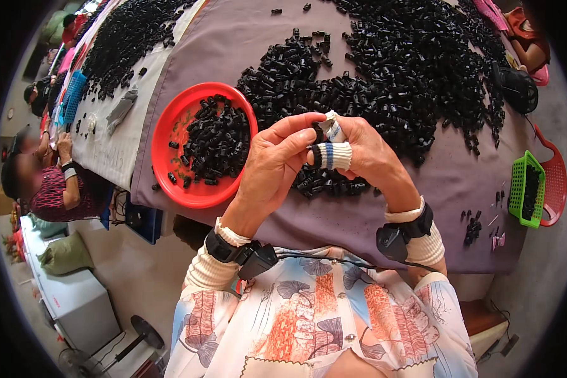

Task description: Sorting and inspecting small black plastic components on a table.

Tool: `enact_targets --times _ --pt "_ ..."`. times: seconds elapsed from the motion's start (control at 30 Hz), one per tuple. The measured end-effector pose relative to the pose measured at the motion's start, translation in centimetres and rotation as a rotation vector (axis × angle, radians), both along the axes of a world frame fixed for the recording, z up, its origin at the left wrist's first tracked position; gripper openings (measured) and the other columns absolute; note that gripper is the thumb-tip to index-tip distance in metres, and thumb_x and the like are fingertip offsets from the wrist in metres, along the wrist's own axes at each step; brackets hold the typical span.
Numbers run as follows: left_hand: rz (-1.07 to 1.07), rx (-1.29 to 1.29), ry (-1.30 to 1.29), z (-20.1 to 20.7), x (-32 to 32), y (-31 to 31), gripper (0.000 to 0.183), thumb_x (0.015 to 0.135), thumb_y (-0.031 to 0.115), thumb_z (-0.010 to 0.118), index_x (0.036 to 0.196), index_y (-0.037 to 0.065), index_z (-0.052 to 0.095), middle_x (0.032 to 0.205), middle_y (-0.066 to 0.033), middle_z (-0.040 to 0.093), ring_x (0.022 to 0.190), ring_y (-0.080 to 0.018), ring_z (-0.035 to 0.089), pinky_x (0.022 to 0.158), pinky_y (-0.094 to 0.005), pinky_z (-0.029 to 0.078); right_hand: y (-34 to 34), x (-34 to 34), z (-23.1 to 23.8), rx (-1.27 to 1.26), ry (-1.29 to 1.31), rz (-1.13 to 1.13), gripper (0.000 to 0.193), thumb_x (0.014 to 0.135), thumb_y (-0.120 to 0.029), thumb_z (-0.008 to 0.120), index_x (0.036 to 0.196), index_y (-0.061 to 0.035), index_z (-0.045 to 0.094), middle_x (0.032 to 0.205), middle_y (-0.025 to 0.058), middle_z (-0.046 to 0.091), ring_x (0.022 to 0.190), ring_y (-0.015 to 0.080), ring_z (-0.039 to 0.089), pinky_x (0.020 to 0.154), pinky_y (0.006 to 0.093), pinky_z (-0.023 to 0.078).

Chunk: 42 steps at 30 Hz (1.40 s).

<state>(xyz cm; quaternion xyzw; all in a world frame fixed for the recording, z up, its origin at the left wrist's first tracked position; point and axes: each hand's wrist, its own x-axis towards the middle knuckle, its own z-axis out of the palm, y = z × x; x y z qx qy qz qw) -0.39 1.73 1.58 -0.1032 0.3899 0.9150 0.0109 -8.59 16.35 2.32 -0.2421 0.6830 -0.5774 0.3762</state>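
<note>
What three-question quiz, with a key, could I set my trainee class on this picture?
1. True or false: the round red plastic basin lies to the left of the person's left hand.
2. Which hand wears a ribbed white-and-blue cloth finger cover? a) left hand only; b) right hand only; c) neither.
3. Fill in the colour: the rectangular green plastic basket at the right holds small ____ pieces.

Key: 1. True. 2. b. 3. Black.

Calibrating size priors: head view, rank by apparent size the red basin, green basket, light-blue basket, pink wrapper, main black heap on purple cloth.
Main black heap
Red basin
Green basket
Light-blue basket
Pink wrapper
</note>
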Motion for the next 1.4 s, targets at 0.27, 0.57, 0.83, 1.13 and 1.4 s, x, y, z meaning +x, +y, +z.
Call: enact_targets --times 0.27,0.57,0.83,1.13,1.4 --pt "0.006 -0.03 -0.004 0.18 0.32 0.0 0.025 0.088 0.003 0.053 0.111 -0.004 0.057 0.098 -0.0079 0.061 0.081 -0.0082 0.057 0.069 -0.0209 0.049 -0.1 0.35 0.27 0.043 0.038 0.022 0.035 0.071 -0.034 0.07 0.072 -0.0041 0.052 0.053 -0.001 0.046 0.042 0.0074 0.046 0.039 0.0236 0.035" --pt "0.033 -0.093 -0.01 -0.24 0.53 0.35 0.024 0.087 0.003 0.053 0.109 -0.003 0.058 0.097 -0.0067 0.062 0.079 -0.007 0.057 0.068 -0.0209 0.049 0.18 0.64 0.02 0.087 0.004 0.04 0.035 0.072 -0.035 0.069 0.074 -0.0038 0.053 0.056 0.0 0.048 0.045 0.0086 0.044 0.04 0.0262 0.034" --pt "0.068 -0.153 0.001 -0.08 0.31 0.52 0.024 0.087 0.004 0.054 0.11 -0.003 0.058 0.097 -0.0071 0.062 0.082 -0.0092 0.059 0.072 -0.0229 0.05 -0.35 0.77 -0.02 0.004 0.168 0.002 0.034 0.073 -0.036 0.069 0.072 -0.0039 0.057 0.058 -0.0003 0.049 0.05 0.0097 0.044 0.045 0.0282 0.035" --pt "0.001 0.103 0.021 -0.42 0.31 -0.08 0.026 0.089 0.003 0.051 0.113 -0.005 0.055 0.099 -0.0104 0.061 0.088 -0.0122 0.059 0.079 -0.0262 0.049 -0.11 0.18 -0.03 0.008 0.003 -0.016 0.036 0.07 -0.037 0.072 0.072 -0.0059 0.054 0.053 -0.0028 0.044 0.041 0.0058 0.042 0.036 0.0217 0.032" --pt "-0.002 0.105 -0.011 -0.44 0.47 -0.23 0.027 0.089 0.003 0.051 0.114 -0.005 0.054 0.1 -0.0109 0.061 0.089 -0.0132 0.059 0.08 -0.0278 0.049 -0.19 0.2 0.23 0.1 -0.007 0.009 0.038 0.069 -0.038 0.072 0.072 -0.0052 0.053 0.056 -0.0014 0.046 0.042 0.0063 0.043 0.037 0.0219 0.034"
